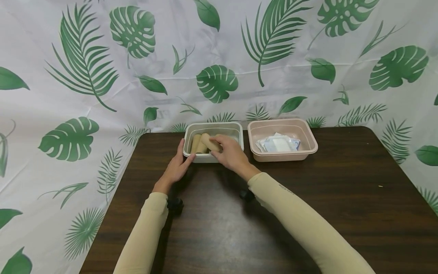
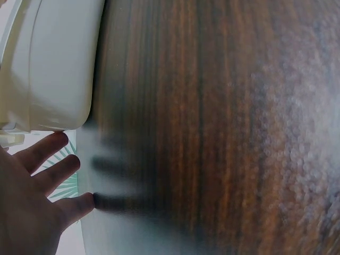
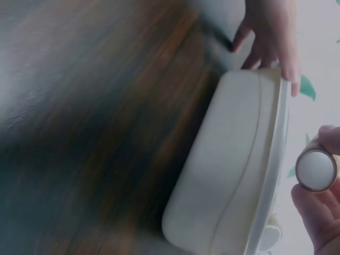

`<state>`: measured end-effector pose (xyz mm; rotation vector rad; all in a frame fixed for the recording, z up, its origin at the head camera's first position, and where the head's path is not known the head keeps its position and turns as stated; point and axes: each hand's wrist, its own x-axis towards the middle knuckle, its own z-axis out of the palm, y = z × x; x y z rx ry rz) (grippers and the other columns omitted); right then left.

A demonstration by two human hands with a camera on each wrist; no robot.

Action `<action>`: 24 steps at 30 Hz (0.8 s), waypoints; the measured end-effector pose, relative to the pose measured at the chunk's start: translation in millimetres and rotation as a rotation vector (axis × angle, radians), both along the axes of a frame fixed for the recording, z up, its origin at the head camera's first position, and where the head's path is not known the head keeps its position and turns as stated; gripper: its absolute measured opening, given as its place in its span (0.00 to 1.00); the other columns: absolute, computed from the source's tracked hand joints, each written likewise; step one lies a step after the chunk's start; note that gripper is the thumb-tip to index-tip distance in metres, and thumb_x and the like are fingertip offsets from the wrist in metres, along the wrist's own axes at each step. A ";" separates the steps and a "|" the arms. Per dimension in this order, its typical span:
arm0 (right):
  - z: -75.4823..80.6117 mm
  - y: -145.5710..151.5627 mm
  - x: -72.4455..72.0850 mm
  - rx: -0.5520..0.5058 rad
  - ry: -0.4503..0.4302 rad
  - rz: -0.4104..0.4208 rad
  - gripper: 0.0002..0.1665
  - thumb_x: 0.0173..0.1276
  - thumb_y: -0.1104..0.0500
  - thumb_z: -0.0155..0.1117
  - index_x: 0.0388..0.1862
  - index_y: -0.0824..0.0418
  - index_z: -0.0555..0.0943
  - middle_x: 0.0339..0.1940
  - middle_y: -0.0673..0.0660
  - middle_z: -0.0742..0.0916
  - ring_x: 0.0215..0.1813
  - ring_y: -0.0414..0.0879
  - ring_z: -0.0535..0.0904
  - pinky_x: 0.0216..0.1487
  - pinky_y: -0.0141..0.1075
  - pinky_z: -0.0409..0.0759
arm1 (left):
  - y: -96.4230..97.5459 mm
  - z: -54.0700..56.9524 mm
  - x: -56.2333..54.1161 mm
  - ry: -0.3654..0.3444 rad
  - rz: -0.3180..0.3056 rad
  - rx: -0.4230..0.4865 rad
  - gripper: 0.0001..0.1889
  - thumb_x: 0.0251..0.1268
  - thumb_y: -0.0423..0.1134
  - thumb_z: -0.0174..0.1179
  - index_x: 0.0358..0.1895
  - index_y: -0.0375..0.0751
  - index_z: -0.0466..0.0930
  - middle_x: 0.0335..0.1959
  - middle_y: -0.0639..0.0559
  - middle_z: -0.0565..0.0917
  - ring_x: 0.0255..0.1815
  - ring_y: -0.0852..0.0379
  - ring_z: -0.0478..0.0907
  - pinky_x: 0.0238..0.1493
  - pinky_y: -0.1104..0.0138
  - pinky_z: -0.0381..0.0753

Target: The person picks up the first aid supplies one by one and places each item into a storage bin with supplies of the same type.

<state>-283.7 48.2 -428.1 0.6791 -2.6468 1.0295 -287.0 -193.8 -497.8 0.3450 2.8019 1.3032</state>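
My right hand (image 1: 232,150) holds a brown cardboard tube (image 1: 213,144) between thumb and fingers, over the pale grey plastic tub (image 1: 205,160). The right wrist view shows that tube (image 3: 300,169) end-on, a brown ring around a white centre. Two more tubes (image 1: 195,143) stand out in the tub's left part; the raised one partly hides what lies behind it. Against the tub's left front corner rests my left hand (image 1: 175,166), its thumb at the front rim and its fingers along the left side. In the left wrist view its fingers (image 2: 57,173) are spread and loose.
Just right of the grey tub stands a pink tub (image 1: 283,156) holding several white and blue plastic-wrapped packets (image 1: 278,144). Both tubs are at the back of a dark wooden table (image 1: 212,220). A white leaf-print cloth (image 1: 178,102) hangs close behind them.
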 end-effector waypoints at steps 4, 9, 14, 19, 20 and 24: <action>-0.7 -10.9 -7.5 -0.035 -0.067 -0.059 0.26 0.61 0.60 0.74 0.58 0.61 0.82 0.55 0.58 0.84 0.52 0.51 0.81 0.49 0.40 0.79 | -0.3 -1.2 -0.9 0.000 -0.001 -0.005 0.42 0.75 0.60 0.47 0.80 0.57 0.31 0.74 0.36 0.59 0.69 0.36 0.64 0.66 0.43 0.61; -2.6 -20.7 -9.8 0.010 -0.123 -0.059 0.24 0.63 0.60 0.72 0.59 0.60 0.82 0.53 0.57 0.84 0.51 0.49 0.79 0.50 0.39 0.78 | 0.6 -2.0 -0.7 -0.006 -0.004 0.002 0.42 0.75 0.60 0.47 0.80 0.57 0.30 0.74 0.35 0.60 0.69 0.37 0.64 0.66 0.43 0.61; -2.7 -17.5 -14.3 0.101 -0.137 -0.006 0.22 0.68 0.62 0.65 0.61 0.60 0.80 0.58 0.57 0.82 0.60 0.49 0.76 0.60 0.39 0.73 | 0.4 -1.5 -0.8 -0.005 0.001 0.002 0.43 0.74 0.60 0.47 0.80 0.59 0.30 0.75 0.37 0.59 0.70 0.37 0.64 0.66 0.43 0.61; -2.0 -12.7 -18.8 0.223 -0.078 0.045 0.21 0.65 0.66 0.64 0.58 0.60 0.83 0.55 0.56 0.85 0.57 0.51 0.78 0.59 0.41 0.74 | -0.1 -2.5 -1.8 0.000 0.008 -0.008 0.43 0.74 0.61 0.47 0.80 0.59 0.31 0.76 0.38 0.57 0.70 0.38 0.63 0.67 0.44 0.60; -1.9 -11.4 -19.7 0.255 -0.064 0.049 0.21 0.63 0.67 0.64 0.56 0.59 0.83 0.53 0.55 0.86 0.55 0.51 0.79 0.57 0.42 0.75 | 0.0 -2.6 -2.1 0.002 0.009 -0.011 0.42 0.74 0.61 0.47 0.80 0.59 0.31 0.76 0.38 0.57 0.70 0.38 0.63 0.67 0.44 0.60; -2.5 -5.3 -23.8 0.330 -0.077 0.073 0.24 0.59 0.71 0.60 0.55 0.58 0.84 0.50 0.53 0.86 0.52 0.49 0.80 0.54 0.41 0.76 | 0.2 -2.7 -2.3 -0.008 0.011 -0.024 0.42 0.74 0.62 0.46 0.80 0.59 0.32 0.76 0.38 0.56 0.70 0.37 0.62 0.67 0.43 0.60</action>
